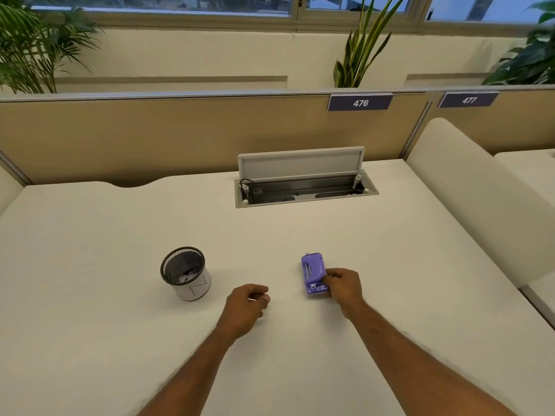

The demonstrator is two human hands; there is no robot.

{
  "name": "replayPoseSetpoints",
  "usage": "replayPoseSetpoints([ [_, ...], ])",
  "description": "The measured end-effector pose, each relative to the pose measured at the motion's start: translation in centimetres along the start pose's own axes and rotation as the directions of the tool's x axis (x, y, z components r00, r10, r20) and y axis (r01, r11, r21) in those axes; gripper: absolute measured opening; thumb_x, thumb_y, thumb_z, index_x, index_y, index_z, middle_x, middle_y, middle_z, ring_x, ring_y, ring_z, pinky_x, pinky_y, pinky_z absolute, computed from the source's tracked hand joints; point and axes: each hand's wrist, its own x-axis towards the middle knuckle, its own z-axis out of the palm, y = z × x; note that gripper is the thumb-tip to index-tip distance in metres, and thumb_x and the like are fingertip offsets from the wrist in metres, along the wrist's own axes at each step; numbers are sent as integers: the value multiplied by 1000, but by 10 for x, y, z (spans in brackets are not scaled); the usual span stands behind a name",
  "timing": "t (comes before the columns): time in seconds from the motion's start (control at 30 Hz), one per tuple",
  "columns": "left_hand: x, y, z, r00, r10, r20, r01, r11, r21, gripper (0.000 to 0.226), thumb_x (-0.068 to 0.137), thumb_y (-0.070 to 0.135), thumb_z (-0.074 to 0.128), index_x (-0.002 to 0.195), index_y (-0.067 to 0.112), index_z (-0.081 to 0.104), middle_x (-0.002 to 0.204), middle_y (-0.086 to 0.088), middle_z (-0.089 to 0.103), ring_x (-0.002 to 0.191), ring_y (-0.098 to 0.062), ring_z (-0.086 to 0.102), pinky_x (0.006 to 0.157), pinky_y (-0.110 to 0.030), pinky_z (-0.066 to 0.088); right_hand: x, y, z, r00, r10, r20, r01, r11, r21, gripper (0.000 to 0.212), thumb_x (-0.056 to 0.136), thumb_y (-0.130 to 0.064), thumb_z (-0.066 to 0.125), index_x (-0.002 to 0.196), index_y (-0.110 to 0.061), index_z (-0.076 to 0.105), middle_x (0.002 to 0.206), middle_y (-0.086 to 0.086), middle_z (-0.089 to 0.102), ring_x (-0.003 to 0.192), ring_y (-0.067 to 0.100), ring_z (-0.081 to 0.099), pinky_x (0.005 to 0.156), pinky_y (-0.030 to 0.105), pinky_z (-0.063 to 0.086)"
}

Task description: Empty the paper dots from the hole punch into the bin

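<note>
A small purple hole punch (pixel 313 271) lies flat on the white desk (pixel 300 340), a little right of centre. My right hand (pixel 344 285) grips its near right corner with thumb and fingers. To the left stands a small black mesh bin (pixel 185 273) with a white paper band around its lower half; white paper bits show inside. My left hand (pixel 247 304) rests on the desk between the bin and the punch, fingers curled loosely, holding nothing.
An open cable tray (pixel 304 187) with a raised grey lid is set into the desk behind the punch. A beige partition with labels 476 and 477 closes the far edge. A cream divider (pixel 468 202) bounds the right side. Plants stand behind the partition.
</note>
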Motion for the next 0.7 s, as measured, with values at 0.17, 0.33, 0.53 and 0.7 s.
replayPoseSetpoints([
  [0.17, -8, -2, -7, 999, 34, -12, -33, 998, 60, 21, 86, 21, 64, 106, 19, 67, 99, -3, 69, 88, -18, 69, 82, -33, 59, 18, 0, -16, 997, -16, -76, 11, 998, -64, 6, 76, -8, 70, 78, -11, 75, 81, 13, 74, 79, 31, 69, 76, 41, 55],
  [0.33, -12, -4, -19, 997, 61, -40, -56, 992, 114, 18, 86, 24, 64, 104, 23, 67, 98, 0, 70, 85, -17, 70, 82, -34, 59, 34, -1, -30, 991, -48, -126, 29, 989, -148, 11, 77, -11, 70, 85, -9, 77, 84, 13, 75, 82, 31, 69, 73, 37, 55],
  [0.53, -14, -2, -26, 996, 72, -60, -65, 991, 116, 19, 85, 24, 64, 104, 22, 68, 95, -2, 72, 83, -18, 71, 83, -37, 59, 43, 1, -36, 983, -83, -162, 46, 974, -220, 17, 79, -13, 68, 93, -10, 77, 94, 12, 76, 88, 27, 68, 80, 34, 53],
  [0.7, -17, 1, -27, 995, 73, -64, -67, 994, 88, 20, 85, 22, 64, 105, 20, 68, 95, -3, 72, 85, -19, 71, 84, -36, 59, 43, 0, -38, 981, -62, -182, 19, 973, -229, 18, 75, -10, 70, 91, -9, 77, 95, 12, 76, 90, 29, 67, 80, 34, 52],
])
